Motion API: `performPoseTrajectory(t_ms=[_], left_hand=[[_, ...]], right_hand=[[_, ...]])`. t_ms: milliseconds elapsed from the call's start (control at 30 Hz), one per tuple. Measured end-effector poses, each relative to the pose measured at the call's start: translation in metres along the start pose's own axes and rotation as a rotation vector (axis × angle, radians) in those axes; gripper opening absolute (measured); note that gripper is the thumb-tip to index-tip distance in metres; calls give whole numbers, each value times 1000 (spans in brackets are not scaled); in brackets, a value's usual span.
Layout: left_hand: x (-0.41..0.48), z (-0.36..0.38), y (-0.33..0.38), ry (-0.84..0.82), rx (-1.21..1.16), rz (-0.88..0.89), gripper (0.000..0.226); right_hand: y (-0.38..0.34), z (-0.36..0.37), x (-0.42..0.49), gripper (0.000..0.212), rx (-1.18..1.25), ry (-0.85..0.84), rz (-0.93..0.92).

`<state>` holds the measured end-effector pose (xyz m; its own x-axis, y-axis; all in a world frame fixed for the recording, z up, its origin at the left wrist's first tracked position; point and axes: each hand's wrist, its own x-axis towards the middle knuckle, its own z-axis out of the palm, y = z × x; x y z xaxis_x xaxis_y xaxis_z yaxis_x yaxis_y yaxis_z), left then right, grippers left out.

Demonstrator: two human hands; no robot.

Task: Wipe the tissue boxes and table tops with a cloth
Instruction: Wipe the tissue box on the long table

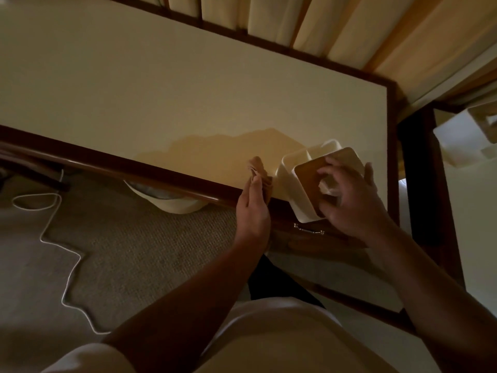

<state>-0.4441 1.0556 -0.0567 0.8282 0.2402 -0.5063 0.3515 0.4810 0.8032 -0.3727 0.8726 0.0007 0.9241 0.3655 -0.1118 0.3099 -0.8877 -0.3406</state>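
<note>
1. Box: white body, brown lid, a tissue poking through the slot. It sits tilted toward the person, its near corner hanging over the dark edge of the table. Whether it rests on the top or is lifted clear, cannot tell.
2. Right hand: fingers curled over the lid and far side of the box, gripping it.
3. Left hand: just left of the box, pinching a folded tan cloth held upright. Cloth is close to the box's left wall; contact not resolvable.
4. Behind the box: an open white tray, touching or nearly so.
5. Left of the box, on the table: a darker patch, probably damp, so that stretch looks already wiped.
6. Judged step: wiping the box itself.
7. Method notes:
   - Keep the right grip firm, since the box overhangs the edge and could slip to the floor.
   - Press a flat fold of cloth to the left wall and draw it along in one pass.
   - Turn the box for each face.
   - Wipe the lid around the slot, away from the tissue, so it does not get damp or pulled out.
</note>
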Motion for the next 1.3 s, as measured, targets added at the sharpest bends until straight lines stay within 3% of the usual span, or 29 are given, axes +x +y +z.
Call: performPoseTrajectory(t_ms=[67,167,267,367,500,633,800,933,1100,1200,1267,1300], left_hand=[[-1,2,-1,-29,10,27,52],[0,7,-1,-80,31,23,54],[2,10,-4,-84,25,18,58],[1,3,-6,-49,-2,12,61],[-4,-3,-10,-27,1,22,52],[-13,7,-20,-142,84,23,53],[-27,30,-46,-333,145,-87,59],[4,53,-23,-334,225,-21,62],[61,76,5,-221,220,-61,55],[22,62,-16,-268,155,-93,48],[-2,49,-32,-266,145,-69,53],[1,46,-37,-247,165,-70,58]], right_hand=[[-9,5,3,69,-98,87,43],[-24,18,6,93,-193,-11,125],[-19,22,4,90,-276,-84,58],[-13,14,-3,85,-204,-106,29],[-6,11,-7,61,-159,10,22],[-5,31,-5,90,-336,16,155],[6,46,-8,73,-371,-22,127],[12,49,-9,84,-392,-22,78],[10,49,-3,74,-297,7,62],[16,51,-3,76,-349,14,42],[16,51,-5,91,-387,16,32],[16,51,-5,88,-377,23,26]])
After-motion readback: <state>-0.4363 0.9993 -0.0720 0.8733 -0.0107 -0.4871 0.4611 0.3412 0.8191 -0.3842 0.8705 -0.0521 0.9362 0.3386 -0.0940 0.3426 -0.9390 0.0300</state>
